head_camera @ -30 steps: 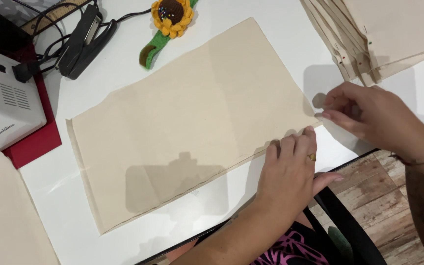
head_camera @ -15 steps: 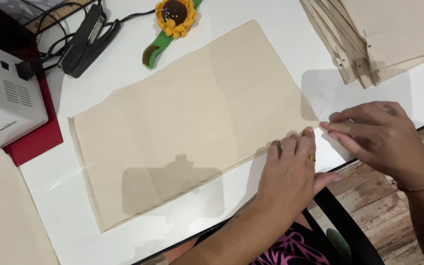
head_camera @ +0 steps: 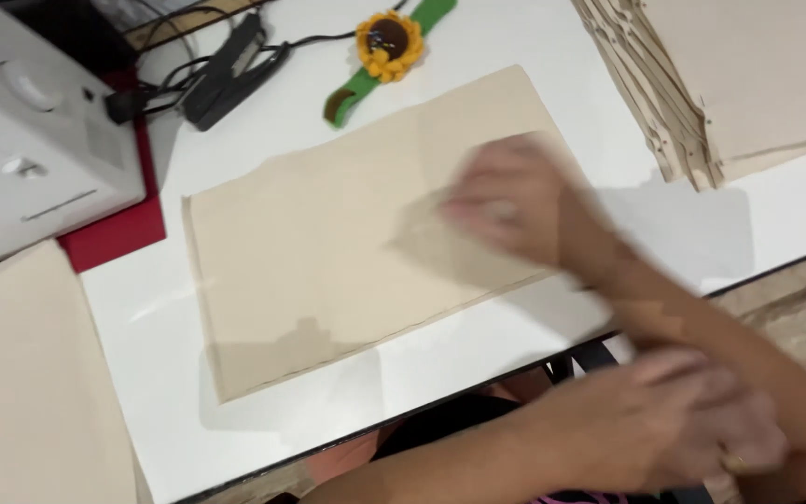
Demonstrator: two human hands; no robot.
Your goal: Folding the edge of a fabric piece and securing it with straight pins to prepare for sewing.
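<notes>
Flattened over the right half of the beige cloth (head_camera: 328,261), my right hand (head_camera: 506,201) is lying palm down with nothing gripped, though it is badly smeared by blur and I cannot make out the single fingers. That arm is crossing in from the lower right. Below it, my left hand (head_camera: 673,429) is hanging past the front edge of the white table (head_camera: 170,373), off the cloth; it too is blurred, and I cannot tell whether it is closed or loose, but I am seeing nothing in it.

I am seeing the cloth lying flat as a long rectangle across the middle of the table, tilted so its right end sits higher. At the far left a white sewing machine (head_camera: 30,140) is standing on a red mat (head_camera: 114,229), with black cables (head_camera: 226,65) just behind it. Past the cloth's top edge a sunflower pincushion (head_camera: 389,42) on a green strap is lying. At the top right a stack of beige pieces (head_camera: 729,75) is sitting, well apart from the cloth, and another beige sheet (head_camera: 30,392) is filling the lower left.
</notes>
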